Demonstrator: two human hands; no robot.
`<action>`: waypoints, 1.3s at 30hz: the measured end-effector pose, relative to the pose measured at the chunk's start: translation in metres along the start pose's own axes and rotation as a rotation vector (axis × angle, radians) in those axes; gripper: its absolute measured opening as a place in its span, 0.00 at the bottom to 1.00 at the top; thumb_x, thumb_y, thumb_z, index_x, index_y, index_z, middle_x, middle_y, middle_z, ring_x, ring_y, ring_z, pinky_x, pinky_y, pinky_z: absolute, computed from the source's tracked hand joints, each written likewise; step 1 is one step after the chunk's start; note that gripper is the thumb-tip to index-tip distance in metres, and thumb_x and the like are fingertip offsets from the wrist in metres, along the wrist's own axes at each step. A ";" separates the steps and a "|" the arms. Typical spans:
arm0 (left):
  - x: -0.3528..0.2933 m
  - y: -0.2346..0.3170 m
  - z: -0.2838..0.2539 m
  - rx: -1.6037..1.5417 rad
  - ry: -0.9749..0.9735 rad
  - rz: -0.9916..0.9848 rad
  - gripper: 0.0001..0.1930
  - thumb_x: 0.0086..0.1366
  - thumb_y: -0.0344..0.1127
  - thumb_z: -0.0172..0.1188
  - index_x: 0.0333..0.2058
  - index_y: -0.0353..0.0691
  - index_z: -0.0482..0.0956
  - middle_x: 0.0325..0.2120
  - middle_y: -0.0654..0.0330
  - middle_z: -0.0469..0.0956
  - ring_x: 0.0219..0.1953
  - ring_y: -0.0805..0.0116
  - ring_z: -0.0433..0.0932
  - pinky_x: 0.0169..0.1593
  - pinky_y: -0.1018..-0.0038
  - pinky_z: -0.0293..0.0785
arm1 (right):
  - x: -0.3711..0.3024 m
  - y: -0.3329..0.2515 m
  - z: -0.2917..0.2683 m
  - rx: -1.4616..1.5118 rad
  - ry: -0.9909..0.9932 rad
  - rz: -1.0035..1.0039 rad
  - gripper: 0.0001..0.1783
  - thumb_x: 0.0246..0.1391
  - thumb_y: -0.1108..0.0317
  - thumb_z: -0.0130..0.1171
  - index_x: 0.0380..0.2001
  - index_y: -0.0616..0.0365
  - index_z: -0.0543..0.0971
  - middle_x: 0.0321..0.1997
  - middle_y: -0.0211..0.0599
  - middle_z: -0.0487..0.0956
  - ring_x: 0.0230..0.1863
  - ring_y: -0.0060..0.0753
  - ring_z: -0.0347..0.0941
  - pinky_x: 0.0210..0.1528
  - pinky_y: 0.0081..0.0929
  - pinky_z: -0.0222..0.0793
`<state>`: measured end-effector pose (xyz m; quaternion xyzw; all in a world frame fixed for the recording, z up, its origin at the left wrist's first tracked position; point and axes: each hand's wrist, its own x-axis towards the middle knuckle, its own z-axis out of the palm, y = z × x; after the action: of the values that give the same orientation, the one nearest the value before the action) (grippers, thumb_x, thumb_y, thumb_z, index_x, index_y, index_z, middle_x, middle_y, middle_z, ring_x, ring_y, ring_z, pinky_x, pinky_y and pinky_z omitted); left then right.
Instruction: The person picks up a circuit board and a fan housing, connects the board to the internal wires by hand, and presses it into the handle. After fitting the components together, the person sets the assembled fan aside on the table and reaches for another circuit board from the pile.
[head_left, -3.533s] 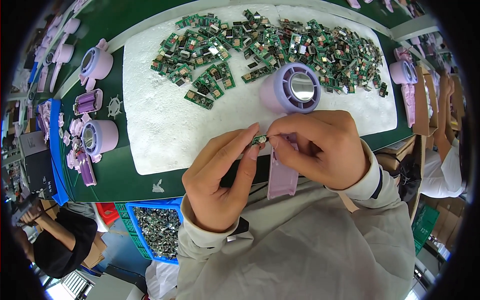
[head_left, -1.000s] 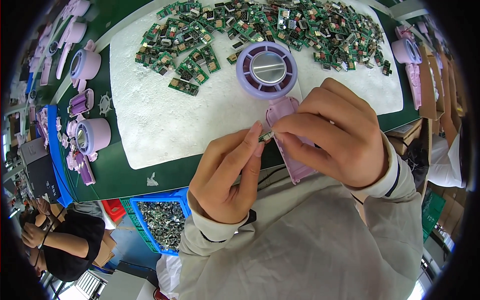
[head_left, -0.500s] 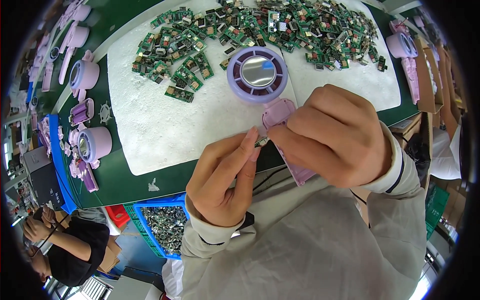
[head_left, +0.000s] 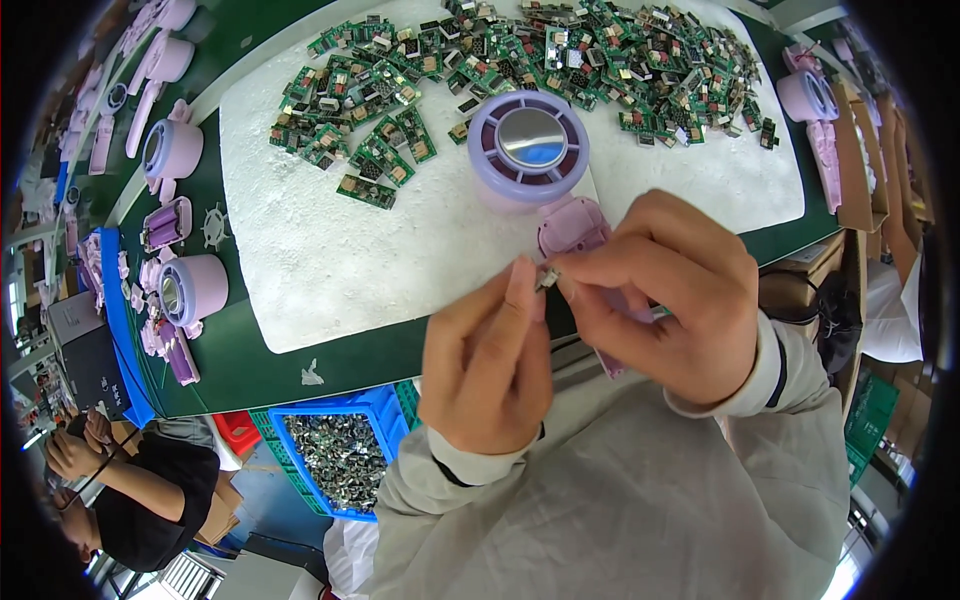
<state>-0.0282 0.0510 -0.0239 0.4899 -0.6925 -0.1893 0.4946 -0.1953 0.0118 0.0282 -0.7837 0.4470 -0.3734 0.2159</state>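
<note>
A small circuit board (head_left: 547, 279), mostly hidden by fingers, is pinched between the thumb and fingertips of my left hand (head_left: 485, 370). My right hand (head_left: 690, 300) has thumb and index finger closed at the other end of that board; what sits in this pinch is too small to make out. Beneath the right hand lies the pink handle (head_left: 572, 226) of a handheld fan, its lower part partly covered. The fan's round lilac head (head_left: 482, 168), with a mirror-like centre, rests on a white foam sheet (head_left: 330, 260) just beyond my hands.
Many green circuit boards (head_left: 380, 95) are heaped along the sheet's far side. More fans and fan parts (head_left: 197, 288) stand on the green table at left, another fan (head_left: 806, 95) at far right. Below the table edge is a blue crate (head_left: 392, 420) of small parts. A person (head_left: 150, 490) sits lower left.
Both hands have shifted slightly right, and the right hand has turned so its thumb and index finger meet the small board. The fan has tilted and moved a little right.
</note>
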 end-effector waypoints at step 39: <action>0.042 -0.051 -0.044 0.432 -0.097 0.026 0.18 0.60 0.27 0.66 0.49 0.36 0.78 0.46 0.47 0.77 0.51 0.41 0.73 0.59 0.51 0.69 | 0.273 0.301 -0.136 -0.467 0.262 0.313 0.20 0.48 0.46 0.68 0.34 0.50 0.89 0.39 0.39 0.87 0.42 0.43 0.83 0.51 0.32 0.76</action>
<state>0.0340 0.0015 -0.0221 0.5657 -0.7463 -0.0535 0.3466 -0.3760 -0.3768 0.0179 -0.6788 0.6601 -0.3209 0.0254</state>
